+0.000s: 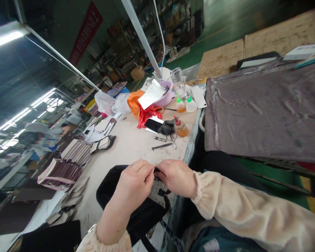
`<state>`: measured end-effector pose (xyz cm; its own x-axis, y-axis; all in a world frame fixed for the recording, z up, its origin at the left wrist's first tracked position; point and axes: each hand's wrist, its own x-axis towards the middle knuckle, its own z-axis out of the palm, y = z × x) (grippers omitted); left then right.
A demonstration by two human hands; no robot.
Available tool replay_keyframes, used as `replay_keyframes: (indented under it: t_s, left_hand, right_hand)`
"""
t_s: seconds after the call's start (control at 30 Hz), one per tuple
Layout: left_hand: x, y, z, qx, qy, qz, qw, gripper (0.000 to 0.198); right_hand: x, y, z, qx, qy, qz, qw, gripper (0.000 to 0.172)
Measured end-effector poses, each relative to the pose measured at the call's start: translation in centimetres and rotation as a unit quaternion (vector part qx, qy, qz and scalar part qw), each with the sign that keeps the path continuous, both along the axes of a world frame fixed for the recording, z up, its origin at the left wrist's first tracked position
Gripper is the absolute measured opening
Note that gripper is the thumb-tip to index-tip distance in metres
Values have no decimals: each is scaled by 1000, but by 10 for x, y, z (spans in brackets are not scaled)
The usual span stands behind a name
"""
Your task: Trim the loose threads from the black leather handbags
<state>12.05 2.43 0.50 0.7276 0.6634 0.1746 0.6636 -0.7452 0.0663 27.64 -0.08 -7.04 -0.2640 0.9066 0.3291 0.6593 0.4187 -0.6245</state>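
Note:
A black bag (139, 213) lies on the pale worktable (120, 154) in front of me. My left hand (135, 183) and my right hand (177, 176) meet over the bag's upper edge. Both pinch a small dark part of it between fingertips and thumbs. What exactly sits between the fingers is hidden. Both hands are closed. Cream sleeves cover my forearms.
Scissors (164, 144), a phone (152, 125) and glue bottles (181, 127) lie further up the table. Stacks of cut pieces (76, 152) sit at left. A pink basin (165, 96), a flask (179, 84) and bags stand at the far end. A grey cloth-covered bench (267, 108) is at right. Another person sits at far left.

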Motion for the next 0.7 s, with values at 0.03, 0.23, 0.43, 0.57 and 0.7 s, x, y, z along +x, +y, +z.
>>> replay_keyframes:
  t_s: [0.03, 0.23, 0.43, 0.57, 0.7]
  left_hand:
    - [0, 0, 0, 5, 19, 1, 1000, 15]
    - [13, -5, 16, 72, 143, -48, 986, 19]
    - [20, -4, 21, 81, 174, -76, 979, 17]
    - [9, -2, 15, 100, 66, -24, 993, 14]
    - [-12, -9, 25, 149, -59, 45, 986, 9]
  right_hand:
    - [0, 0, 0, 1, -2, 0, 1000, 18]
    - [-2, -1, 2, -8, -11, 13, 1000, 17]
    - [-1, -4, 2, -7, -4, 20, 1000, 14]
    - [-1, -4, 2, -9, -5, 16, 1000, 16]
    - [0, -2, 3, -13, -14, 8, 1000, 22]
